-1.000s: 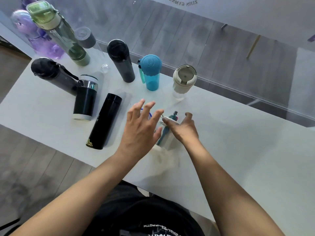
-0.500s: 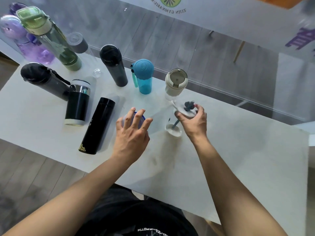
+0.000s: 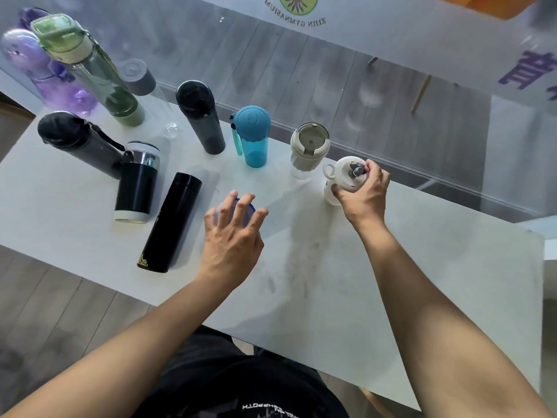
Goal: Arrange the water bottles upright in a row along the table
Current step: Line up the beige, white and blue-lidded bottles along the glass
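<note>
The right hand (image 3: 363, 193) wraps its fingers (image 3: 373, 173) around a white bottle (image 3: 339, 179) and holds it upright at the far edge of the surface (image 3: 422, 251), just beside the beige cup (image 3: 309, 149). That spot extends the line already standing along the far edge: teal bottle (image 3: 251, 135), dark grey bottle (image 3: 200, 116), a clear one with a grey cap (image 3: 140, 78), the green bottle (image 3: 87, 67) and a purple bottle (image 3: 27, 55) at the far left. Whether the white bottle's base is fully down cannot be told, as the hand hides it.

The left hand (image 3: 233, 236) has its fingers spread wide and curved over a clear bottle with a blue rim (image 3: 238, 203), mostly hidden beneath them; it looks like the start of a grasp, probably so this one can follow into the row.

3 bottles are not yet in line. A black flask (image 3: 170, 221) lies on its side, pointing toward the near edge. A black tumbler (image 3: 137, 182) with a steel band sits ahead of the row, and a black bottle (image 3: 81, 141) with a strap leans toward it. I judge the task past halfway, with these 3 and the clear one left to place.
</note>
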Action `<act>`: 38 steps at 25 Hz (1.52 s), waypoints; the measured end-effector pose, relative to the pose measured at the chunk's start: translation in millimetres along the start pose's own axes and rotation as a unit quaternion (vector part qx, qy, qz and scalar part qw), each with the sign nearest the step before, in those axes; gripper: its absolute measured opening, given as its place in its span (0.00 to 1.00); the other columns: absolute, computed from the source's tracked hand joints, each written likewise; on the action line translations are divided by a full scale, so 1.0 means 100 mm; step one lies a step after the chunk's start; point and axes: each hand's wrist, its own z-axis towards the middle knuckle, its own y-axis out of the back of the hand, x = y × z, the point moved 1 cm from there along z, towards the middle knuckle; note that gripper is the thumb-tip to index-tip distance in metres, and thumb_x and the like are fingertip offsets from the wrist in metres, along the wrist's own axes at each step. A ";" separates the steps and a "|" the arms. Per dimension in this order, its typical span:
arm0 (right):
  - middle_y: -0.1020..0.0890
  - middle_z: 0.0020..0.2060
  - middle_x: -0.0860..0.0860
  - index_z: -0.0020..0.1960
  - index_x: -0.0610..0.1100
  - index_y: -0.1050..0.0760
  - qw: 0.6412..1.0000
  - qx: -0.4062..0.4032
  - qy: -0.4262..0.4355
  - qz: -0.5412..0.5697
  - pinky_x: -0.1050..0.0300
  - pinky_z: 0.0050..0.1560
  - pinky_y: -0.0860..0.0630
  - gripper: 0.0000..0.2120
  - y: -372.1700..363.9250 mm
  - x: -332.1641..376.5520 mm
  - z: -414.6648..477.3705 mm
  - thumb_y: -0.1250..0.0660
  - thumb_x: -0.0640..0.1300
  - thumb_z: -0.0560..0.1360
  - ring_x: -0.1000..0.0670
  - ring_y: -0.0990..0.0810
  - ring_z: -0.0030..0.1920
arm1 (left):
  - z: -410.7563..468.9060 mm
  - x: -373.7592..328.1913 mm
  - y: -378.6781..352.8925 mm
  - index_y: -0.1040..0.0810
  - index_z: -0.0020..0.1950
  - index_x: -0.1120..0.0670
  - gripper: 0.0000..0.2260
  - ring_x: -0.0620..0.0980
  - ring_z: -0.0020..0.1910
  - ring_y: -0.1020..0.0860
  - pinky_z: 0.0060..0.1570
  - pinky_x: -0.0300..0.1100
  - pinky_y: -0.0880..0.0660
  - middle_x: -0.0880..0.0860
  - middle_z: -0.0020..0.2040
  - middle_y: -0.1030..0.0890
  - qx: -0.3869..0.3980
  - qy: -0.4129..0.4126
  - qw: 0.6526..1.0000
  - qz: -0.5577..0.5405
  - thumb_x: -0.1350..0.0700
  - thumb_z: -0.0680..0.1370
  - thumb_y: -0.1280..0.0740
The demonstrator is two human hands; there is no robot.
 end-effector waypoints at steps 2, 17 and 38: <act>0.32 0.65 0.46 0.71 0.42 0.33 1.000 -0.014 0.000 -0.003 0.69 0.58 0.37 0.39 0.01 0.00 0.06 0.21 0.46 0.64 0.47 0.27 0.63 | 0.00 0.00 -0.01 0.23 0.62 0.50 0.17 0.62 0.73 0.35 0.59 0.59 0.33 0.56 0.70 0.28 0.001 0.000 1.000 0.001 0.60 0.73 0.32; 0.31 0.68 0.43 0.76 0.43 0.39 0.999 -0.024 -0.032 -0.024 0.63 0.63 0.36 0.48 0.16 -0.06 -0.03 0.19 0.52 0.64 0.46 0.34 0.69 | -0.02 0.03 0.02 0.28 0.71 0.48 0.26 0.61 0.75 0.36 0.62 0.60 0.32 0.55 0.74 0.31 0.034 -0.001 0.999 -0.024 0.57 0.73 0.30; 0.29 0.67 0.55 0.76 0.55 0.38 0.981 0.140 0.116 -0.068 0.51 0.65 0.29 0.43 -0.70 1.07 -1.81 0.28 0.68 0.67 0.52 0.27 0.66 | -0.15 1.71 -0.30 0.44 0.80 0.48 0.31 0.66 0.71 0.36 0.70 0.55 0.35 0.64 0.79 0.47 0.251 0.179 0.943 -0.126 0.61 0.79 0.38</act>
